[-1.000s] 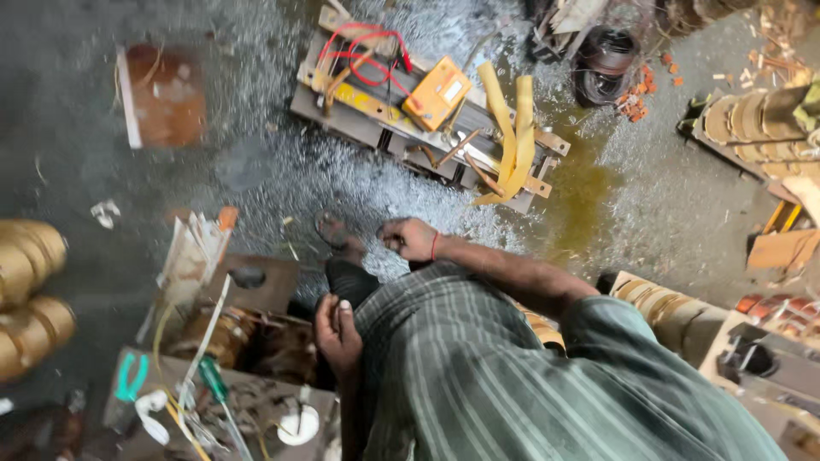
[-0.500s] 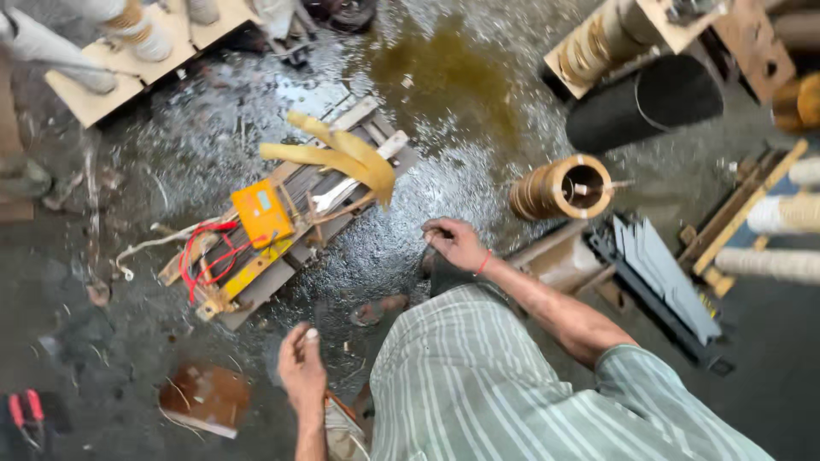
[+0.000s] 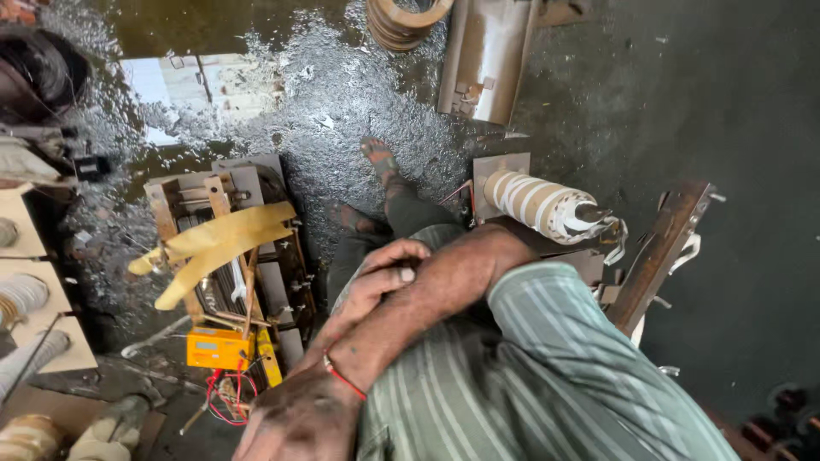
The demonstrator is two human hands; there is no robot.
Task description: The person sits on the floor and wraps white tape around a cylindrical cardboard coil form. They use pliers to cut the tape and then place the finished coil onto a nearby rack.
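My arms are crossed in front of my striped green shirt (image 3: 547, 376). My left hand (image 3: 376, 277) lies on my right forearm with its fingers curled over it. My right hand (image 3: 295, 423), grimy and with a red thread at the wrist, hangs at the bottom edge; its fingers are cut off by the frame. Neither hand shows a tool. Just left of my right hand are an orange meter box (image 3: 218, 348) and red wires (image 3: 226, 397).
A metal core frame (image 3: 256, 256) draped with yellow strips (image 3: 218, 243) stands at left. A white wound coil (image 3: 538, 205) lies at right beside a brown beam (image 3: 662, 252). My sandalled feet (image 3: 380, 162) stand on shavings. Coils on boards (image 3: 26, 299) line the left edge.
The view has swung round. My right hand has come back from the floor and my left hand now rests on its forearm, arms crossed at my chest.
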